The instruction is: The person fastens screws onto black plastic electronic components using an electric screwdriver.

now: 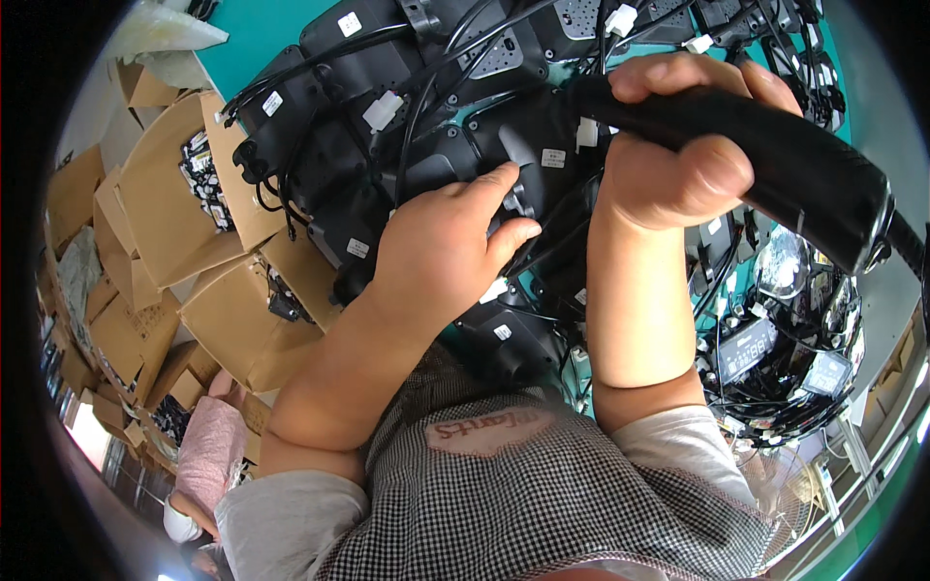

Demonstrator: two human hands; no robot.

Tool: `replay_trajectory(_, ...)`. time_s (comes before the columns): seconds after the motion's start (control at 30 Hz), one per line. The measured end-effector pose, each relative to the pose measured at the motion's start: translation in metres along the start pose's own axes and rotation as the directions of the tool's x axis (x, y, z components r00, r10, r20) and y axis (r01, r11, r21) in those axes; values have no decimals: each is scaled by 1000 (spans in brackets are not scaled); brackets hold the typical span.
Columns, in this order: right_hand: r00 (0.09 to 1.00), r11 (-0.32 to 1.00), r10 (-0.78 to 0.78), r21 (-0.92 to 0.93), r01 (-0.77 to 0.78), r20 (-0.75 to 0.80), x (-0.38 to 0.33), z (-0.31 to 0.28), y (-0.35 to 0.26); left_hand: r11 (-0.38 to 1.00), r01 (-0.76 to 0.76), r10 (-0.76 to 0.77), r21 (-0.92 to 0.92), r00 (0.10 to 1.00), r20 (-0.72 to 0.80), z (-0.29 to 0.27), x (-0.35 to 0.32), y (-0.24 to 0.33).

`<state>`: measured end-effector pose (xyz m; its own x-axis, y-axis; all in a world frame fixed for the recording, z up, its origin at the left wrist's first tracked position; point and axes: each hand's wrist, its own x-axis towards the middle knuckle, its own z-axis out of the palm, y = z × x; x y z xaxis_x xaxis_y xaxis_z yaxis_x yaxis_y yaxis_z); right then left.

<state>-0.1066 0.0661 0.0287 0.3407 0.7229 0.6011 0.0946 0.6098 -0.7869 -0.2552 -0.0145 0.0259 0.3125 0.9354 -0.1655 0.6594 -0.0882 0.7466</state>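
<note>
The black housing [535, 136] lies on the teal desk [257, 29], just right of the left hand [436, 237], the nearer one, its thumb and forefinger spread along the near-left edge; I cannot tell if they pinch anything. Farther right, the right hand's [647, 182] grip wraps a black powered driver [790, 160], long axis slanting from far left, by the housing, to near right.

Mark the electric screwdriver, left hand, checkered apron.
Electric screwdriver [785, 160]: head view, middle of its black body.
Left hand [436, 242]: head view, back of the hand.
Checkered apron [494, 494]: head view, front fabric.
</note>
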Motion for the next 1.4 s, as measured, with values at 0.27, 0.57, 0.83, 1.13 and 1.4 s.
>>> replay_trajectory(0.27, 999, 997, 42, 66, -41, -15, 1, -4, 4, 997, -66, 68, 34, 995, -77, 6, -2, -2)
replay_trajectory(0.57, 933, 921, 290, 203, -332, 212, 12, 10, -9, 999, 19, -21, 35, 997, 74, 1, -1, 5)
replay_trajectory(0.83, 984, 968, 160, 183, -171, 78, 16, -6, 14, 985, -114, 97, 129, 987, 128, 12, 4, -2)
replay_trajectory(1.13, 992, 954, 93, 276, -114, 88, 13, -20, 15, 969, -174, 154, 177, 981, 122, 14, 2, 0)
replay_trajectory(1.4, 957, 977, 188, 57, -205, 220, 18, 11, 7, 964, -181, 160, 196, 980, 118, 13, 9, -8)
